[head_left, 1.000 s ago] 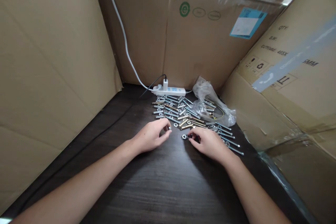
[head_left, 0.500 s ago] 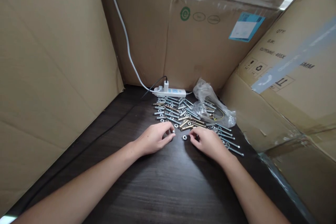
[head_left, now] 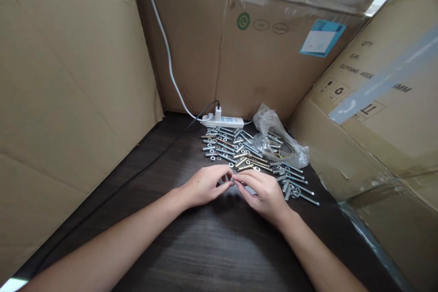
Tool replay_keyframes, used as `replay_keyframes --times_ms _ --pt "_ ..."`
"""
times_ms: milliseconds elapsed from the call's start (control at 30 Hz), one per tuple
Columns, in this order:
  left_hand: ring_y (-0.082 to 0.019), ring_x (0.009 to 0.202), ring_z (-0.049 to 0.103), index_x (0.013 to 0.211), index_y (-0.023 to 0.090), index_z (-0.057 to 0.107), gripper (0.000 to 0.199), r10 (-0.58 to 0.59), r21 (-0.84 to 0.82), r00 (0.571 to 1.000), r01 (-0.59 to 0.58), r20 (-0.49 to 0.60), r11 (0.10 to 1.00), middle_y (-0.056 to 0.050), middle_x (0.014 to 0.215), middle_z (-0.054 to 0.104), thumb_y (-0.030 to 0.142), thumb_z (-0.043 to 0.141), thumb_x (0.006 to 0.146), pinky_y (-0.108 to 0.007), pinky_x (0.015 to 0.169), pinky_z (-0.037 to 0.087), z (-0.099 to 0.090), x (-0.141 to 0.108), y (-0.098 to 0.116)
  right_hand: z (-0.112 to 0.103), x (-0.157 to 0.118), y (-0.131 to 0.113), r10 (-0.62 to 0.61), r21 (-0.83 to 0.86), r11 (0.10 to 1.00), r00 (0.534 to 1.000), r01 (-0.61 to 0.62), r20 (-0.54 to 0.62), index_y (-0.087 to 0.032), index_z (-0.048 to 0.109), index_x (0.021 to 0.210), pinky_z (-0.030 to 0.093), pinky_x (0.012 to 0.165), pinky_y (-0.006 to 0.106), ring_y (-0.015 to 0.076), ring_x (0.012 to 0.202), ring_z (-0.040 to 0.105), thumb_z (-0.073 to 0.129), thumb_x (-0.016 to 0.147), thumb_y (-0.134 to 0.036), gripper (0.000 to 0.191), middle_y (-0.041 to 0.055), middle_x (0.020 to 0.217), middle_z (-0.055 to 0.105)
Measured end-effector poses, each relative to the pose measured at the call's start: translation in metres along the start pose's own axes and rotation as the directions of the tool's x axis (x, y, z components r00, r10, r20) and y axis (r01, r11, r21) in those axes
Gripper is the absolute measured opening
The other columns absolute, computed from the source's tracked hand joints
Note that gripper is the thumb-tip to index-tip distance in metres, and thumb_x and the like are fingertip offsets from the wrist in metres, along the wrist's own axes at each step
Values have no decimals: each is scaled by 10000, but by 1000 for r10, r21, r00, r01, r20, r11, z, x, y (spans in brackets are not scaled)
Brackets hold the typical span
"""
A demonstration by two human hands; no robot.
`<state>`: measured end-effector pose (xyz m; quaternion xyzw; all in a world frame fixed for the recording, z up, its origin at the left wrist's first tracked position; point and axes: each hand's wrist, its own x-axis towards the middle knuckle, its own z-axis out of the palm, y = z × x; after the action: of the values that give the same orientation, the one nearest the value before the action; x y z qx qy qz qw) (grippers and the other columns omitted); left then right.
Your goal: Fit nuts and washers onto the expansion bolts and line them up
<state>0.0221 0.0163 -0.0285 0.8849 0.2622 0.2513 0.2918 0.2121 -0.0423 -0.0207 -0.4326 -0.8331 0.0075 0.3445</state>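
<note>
My left hand [head_left: 208, 184] is closed in a pinch, thumb and forefinger on a small shiny metal part [head_left: 232, 179] mostly hidden by the fingers. Against it, my right hand [head_left: 262, 190] brings its fingertips together in a pinch too. The hex nut that lay between the hands no longer shows on the table; it appears to be in the right fingers, largely covered. Just beyond the hands lie rows of bolts [head_left: 226, 157], metal sleeves [head_left: 245, 168], nuts and washers [head_left: 256, 169]. More sleeves and bolts [head_left: 301, 179] lie beside the right hand.
A white power strip [head_left: 226, 122] with a plug and cables stands behind the hardware. At its right is a clear plastic bag [head_left: 273, 127] with more bolts. Cardboard boxes [head_left: 191, 54] wall in the dark wooden table [head_left: 205, 246]. A black cable [head_left: 137, 175] crosses the left side.
My right hand has moved left over the spot where the nut lay, and its fingertips now meet those of my left hand. The left hand has barely shifted.
</note>
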Motion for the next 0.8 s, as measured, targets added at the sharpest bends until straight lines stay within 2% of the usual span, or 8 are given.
replay_keyframes --times_ms 267,400,533,633,800 --pt "-138 753 573 1015 209 548 180 -22 -15 999 23 26 1000 -10 888 630 309 528 867 -236 684 452 -1 0 -2 0 0 1 25 21 999 999 -25 26 -223 612 1078 503 761 281 164 859 636 529 875 -201 220 52 986 680" --pt "-139 791 578 1006 211 553 146 3 -8 1000 -3 31 1000 -11 910 630 248 478 886 -232 703 444 -4 0 -2 -1 0 2 41 40 998 998 -43 45 -223 600 1096 496 765 279 167 871 632 518 880 -206 232 50 998 676" --pt "-135 762 568 948 200 546 108 -3 30 1000 2 8 1000 -10 875 617 230 461 888 -225 670 430 -4 0 -1 -7 -2 11 129 -2 992 990 -129 63 -222 606 1068 489 735 279 166 812 627 491 882 -224 219 51 943 668" --pt "-129 719 553 903 199 533 79 -14 36 1000 14 -6 999 -1 835 604 247 475 878 -221 635 421 -4 -1 0 -8 -3 19 219 -115 972 967 -205 126 -228 627 996 479 716 278 169 804 625 512 861 -239 178 34 905 664" --pt "-121 681 539 895 199 518 62 -29 42 1000 30 -5 999 9 806 592 241 483 865 -219 609 410 -4 -1 1 -2 -5 25 294 -235 945 909 -229 296 -234 649 1017 474 708 286 185 839 623 567 826 -300 218 40 970 655"
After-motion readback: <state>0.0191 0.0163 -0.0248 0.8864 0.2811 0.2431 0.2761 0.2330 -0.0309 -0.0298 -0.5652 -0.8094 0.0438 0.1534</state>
